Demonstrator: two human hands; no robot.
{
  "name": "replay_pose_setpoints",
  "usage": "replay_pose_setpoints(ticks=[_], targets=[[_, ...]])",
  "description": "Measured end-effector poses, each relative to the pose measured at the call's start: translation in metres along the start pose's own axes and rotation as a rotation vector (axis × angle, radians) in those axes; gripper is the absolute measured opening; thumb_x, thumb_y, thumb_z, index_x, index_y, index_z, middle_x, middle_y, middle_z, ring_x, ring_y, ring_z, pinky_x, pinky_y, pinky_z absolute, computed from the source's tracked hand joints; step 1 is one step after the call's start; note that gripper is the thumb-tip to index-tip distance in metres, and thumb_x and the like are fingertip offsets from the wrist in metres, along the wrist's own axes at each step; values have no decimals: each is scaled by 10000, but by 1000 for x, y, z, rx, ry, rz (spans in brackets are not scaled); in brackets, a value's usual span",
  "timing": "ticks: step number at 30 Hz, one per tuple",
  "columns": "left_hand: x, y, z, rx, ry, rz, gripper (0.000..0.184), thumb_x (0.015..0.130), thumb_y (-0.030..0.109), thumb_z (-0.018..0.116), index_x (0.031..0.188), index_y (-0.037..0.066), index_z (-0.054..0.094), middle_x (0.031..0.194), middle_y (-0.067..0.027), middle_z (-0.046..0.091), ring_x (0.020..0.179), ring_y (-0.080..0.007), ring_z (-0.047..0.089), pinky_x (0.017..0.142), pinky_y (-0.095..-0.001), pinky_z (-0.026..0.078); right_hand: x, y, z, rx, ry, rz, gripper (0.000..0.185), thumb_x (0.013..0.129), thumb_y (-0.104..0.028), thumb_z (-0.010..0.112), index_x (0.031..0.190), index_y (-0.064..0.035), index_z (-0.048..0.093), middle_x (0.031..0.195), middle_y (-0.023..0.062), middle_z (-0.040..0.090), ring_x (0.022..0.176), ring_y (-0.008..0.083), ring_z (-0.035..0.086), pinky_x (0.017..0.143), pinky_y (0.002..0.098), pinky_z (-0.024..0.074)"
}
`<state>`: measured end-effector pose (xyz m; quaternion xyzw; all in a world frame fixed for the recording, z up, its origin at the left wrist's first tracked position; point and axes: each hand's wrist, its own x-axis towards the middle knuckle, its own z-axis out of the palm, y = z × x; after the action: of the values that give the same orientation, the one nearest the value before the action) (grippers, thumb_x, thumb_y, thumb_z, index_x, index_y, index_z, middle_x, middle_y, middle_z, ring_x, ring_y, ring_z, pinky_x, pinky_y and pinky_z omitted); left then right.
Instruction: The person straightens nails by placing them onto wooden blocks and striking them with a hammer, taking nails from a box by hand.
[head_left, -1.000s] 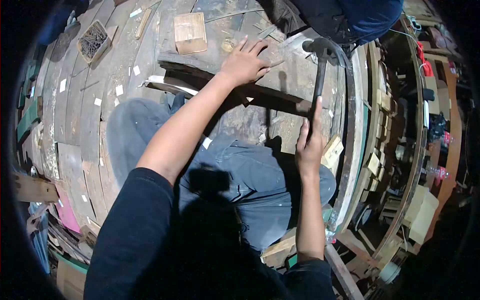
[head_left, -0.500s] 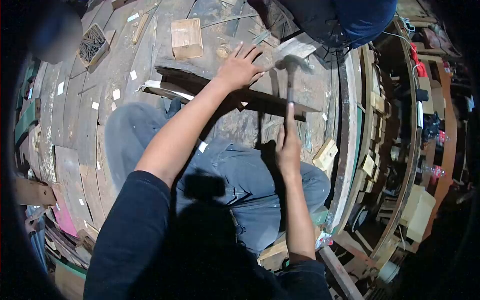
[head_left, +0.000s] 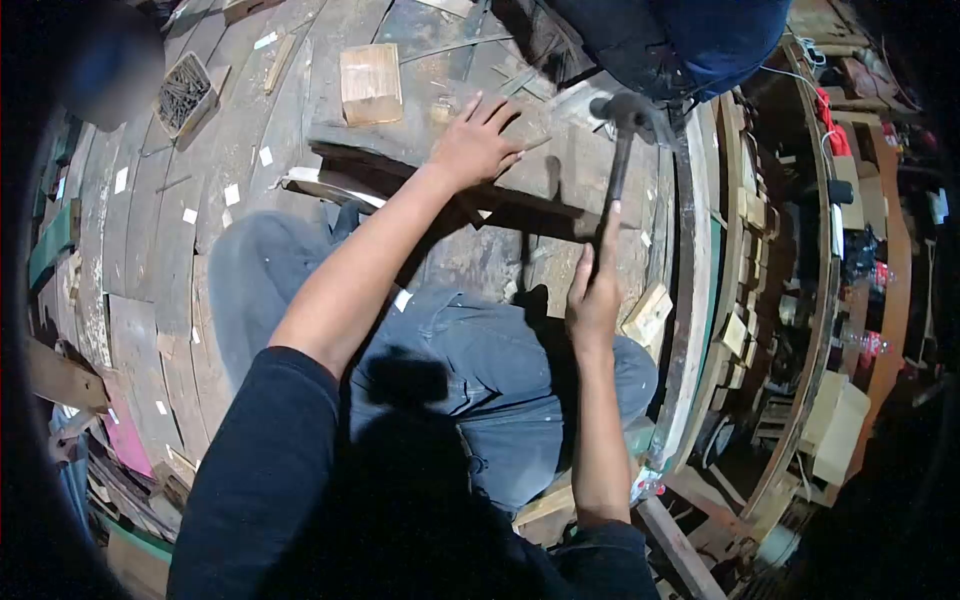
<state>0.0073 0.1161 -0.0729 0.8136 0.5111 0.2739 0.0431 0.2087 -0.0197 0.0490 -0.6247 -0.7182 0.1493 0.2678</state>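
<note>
My right hand [head_left: 597,300] is wrapped round the handle of a hammer [head_left: 622,150], its index finger stretched along the handle. The hammer head is raised over the right end of a thick wooden board [head_left: 590,170]. With fingers spread, my left hand [head_left: 472,148] lies on the board's top. A thin pale sliver [head_left: 537,143] sticks out near the left thumb; I cannot tell whether it is loose. Just beyond the left hand sits a small wooden block [head_left: 371,85].
A tub of nails [head_left: 186,95] stands on the plank floor [head_left: 135,250] at upper left. Another person's dark clothing [head_left: 720,40] is close beyond the hammer. To the right run a long beam [head_left: 690,280] and a rack with wooden blocks [head_left: 735,330].
The hammer has swung up and to the right, away from the left hand, with my right hand shifting slightly right. My left hand stays nearly in place on the board.
</note>
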Motion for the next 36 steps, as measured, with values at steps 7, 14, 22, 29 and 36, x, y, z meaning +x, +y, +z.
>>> replay_pose_setpoints(ticks=[7,14,22,29,36], targets=[[1,-1,0,-2,6,2,284,955,410,577,1015,208,768,1415,-86,504,1413,-278,371,1208,-504,228,-6,14,4,-87,-205,-19,736,930,50,508,1581,-194,265,863,236,618,694,372,575,715,435,497],[1,-1,4,-13,2,4,305,959,427,572,1045,201,757,1419,-85,502,1413,-287,368,1198,-506,241,-2,5,-2,-55,-57,-30,654,983,18,465,1580,-142,252,1515,196,431,1056,365,667,875,362,510],[0,-2,5,-31,16,21,298,948,419,586,1062,203,757,1403,-96,517,1404,-320,378,1198,-525,242,-8,-9,-1,-73,-233,201,650,979,9,490,1569,-164,278,962,298,635,845,462,627,754,468,483],[4,-3,5,47,-10,13,335,958,428,562,1133,187,713,1371,-138,528,1345,-326,443,1189,-539,265,-13,27,15,190,-97,272,540,1032,-85,431,1556,-84,297,1497,231,446,1368,349,462,1090,383,382],[2,-2,7,-9,158,68,272,949,350,606,1048,105,672,1226,-176,545,1192,-364,534,1132,-538,363,-11,48,22,265,-97,271,523,1042,-119,437,1548,-66,316,1411,185,443,1276,282,451,1035,354,359]])
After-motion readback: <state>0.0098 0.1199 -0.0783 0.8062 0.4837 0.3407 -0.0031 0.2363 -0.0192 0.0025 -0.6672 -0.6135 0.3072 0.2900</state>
